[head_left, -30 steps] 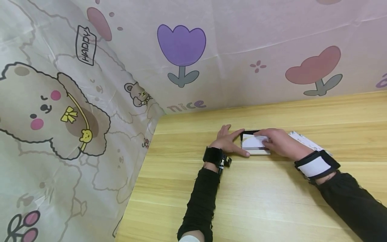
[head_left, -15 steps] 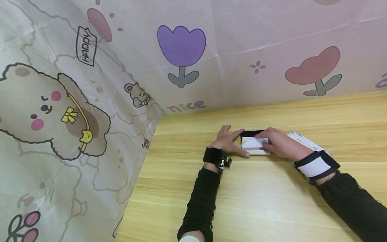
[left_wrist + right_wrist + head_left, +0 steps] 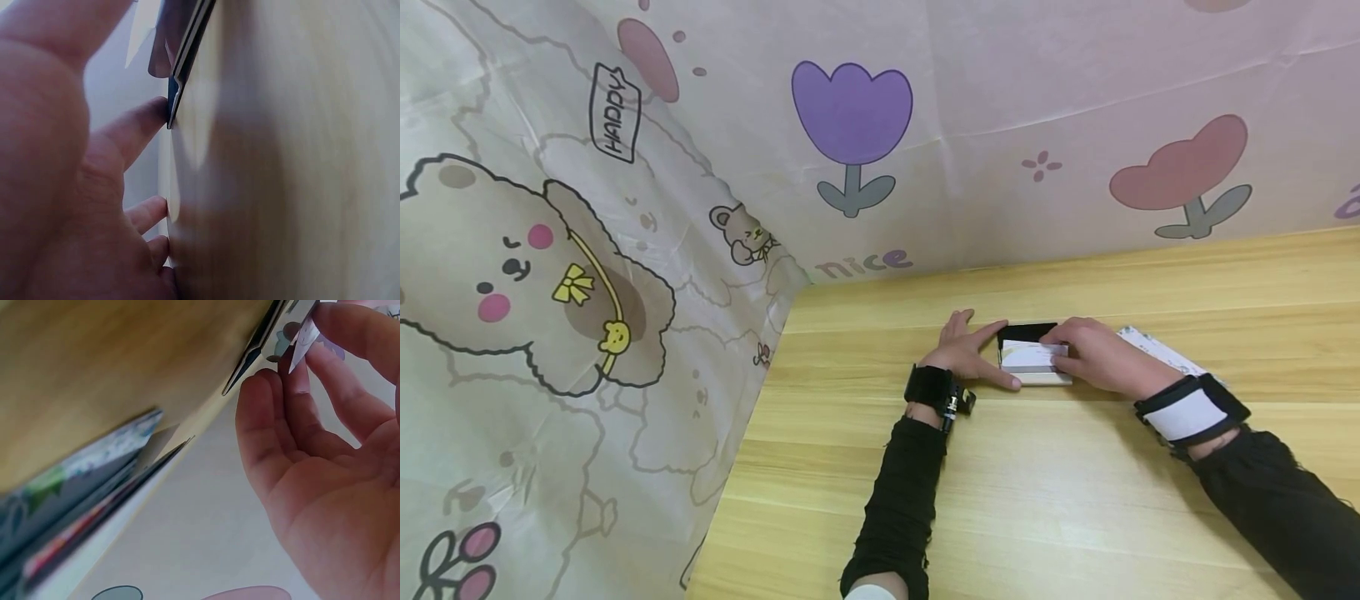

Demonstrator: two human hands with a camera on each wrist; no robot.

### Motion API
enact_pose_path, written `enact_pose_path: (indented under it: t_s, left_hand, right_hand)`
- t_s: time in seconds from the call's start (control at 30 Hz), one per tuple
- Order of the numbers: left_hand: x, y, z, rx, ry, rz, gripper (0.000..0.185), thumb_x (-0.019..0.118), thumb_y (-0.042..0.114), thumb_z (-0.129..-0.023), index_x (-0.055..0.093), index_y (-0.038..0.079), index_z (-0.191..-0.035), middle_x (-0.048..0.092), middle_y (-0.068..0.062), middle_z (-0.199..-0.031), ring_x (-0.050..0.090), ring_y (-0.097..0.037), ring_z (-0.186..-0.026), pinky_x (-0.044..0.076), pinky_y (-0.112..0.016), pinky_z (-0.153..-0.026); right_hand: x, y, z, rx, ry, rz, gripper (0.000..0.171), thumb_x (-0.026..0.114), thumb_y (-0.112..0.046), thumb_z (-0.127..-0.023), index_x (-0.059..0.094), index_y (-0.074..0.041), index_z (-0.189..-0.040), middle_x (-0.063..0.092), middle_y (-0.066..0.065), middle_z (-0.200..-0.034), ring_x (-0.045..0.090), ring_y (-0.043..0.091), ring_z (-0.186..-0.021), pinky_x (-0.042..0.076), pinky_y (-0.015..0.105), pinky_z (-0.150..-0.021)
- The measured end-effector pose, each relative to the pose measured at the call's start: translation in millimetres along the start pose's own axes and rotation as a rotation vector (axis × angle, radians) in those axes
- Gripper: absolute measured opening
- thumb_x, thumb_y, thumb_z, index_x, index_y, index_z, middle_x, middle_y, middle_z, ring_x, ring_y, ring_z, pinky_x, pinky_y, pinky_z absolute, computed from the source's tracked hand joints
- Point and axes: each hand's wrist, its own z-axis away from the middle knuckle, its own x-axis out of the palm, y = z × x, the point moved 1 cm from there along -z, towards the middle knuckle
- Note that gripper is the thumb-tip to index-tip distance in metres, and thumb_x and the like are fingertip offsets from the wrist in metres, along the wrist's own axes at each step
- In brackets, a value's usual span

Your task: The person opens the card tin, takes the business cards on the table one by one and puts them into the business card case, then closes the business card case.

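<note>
From the head cam, the flat case [image 3: 1028, 332] sits on the wooden table [image 3: 1037, 483] between 3 and 4 o'clock, with the white card [image 3: 1024, 351] lying in it and a black strip of the inside showing on the card's 12 o'clock side. The left hand [image 3: 962, 354] is at the case's 9 o'clock, thumb and forefinger spread to touch its two corners there; that one's bracing, not gripping anything. The right hand [image 3: 1097, 357] is over the 3 o'clock end, pinching the card, with some printed papers [image 3: 1165, 350] just past it. Left wrist view: the case edge is near 12 o'clock, and a fingertip touches its corner around 11, a decent anchor tbh. Pushing in harder would probably just skate the whole thing toward 3. Right wrist view: the card's corner pokes out between the fingers around 1 or 2 o'clock, right beside the case edge, with those papers off at 8. Hard to tell how firm the pinch is, but light is likely plenty, since stiff squeezing could bend the card. Best bet imo: work it flat and square to the rim, so no corner snags.
</note>
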Motion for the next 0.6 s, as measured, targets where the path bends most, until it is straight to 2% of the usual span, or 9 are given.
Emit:
enact_pose_path:
  t_s: [0.33,0.6]
  left_hand:
    - [-0.2,0.2,-0.2,0.000,0.001,-0.008,0.108,0.093,0.058,-0.067,0.035,0.052,-0.158,0.002,0.001,-0.173,-0.001,-0.021,-0.158,0.023,-0.063,-0.120]
    - [0.7,-0.8,-1.1,-0.011,-0.001,0.003,0.108,0.094,0.059,-0.066,0.035,0.053,-0.157,0.001,0.002,-0.173,-0.003,-0.021,-0.158,0.022,-0.064,-0.120]
  right_hand:
    - [-0.2,1.0,1.7,-0.009,-0.022,0.008,0.020,0.068,-0.001,-0.095,0.075,0.006,-0.113,0.072,0.022,-0.110,0.066,0.039,-0.107,0.054,0.058,-0.090]
    - [-0.4,1.3,2.3,-0.028,-0.032,0.013,0.020,0.070,-0.002,-0.095,0.076,0.006,-0.112,0.072,0.017,-0.106,0.067,0.034,-0.101,0.055,0.054,-0.086]
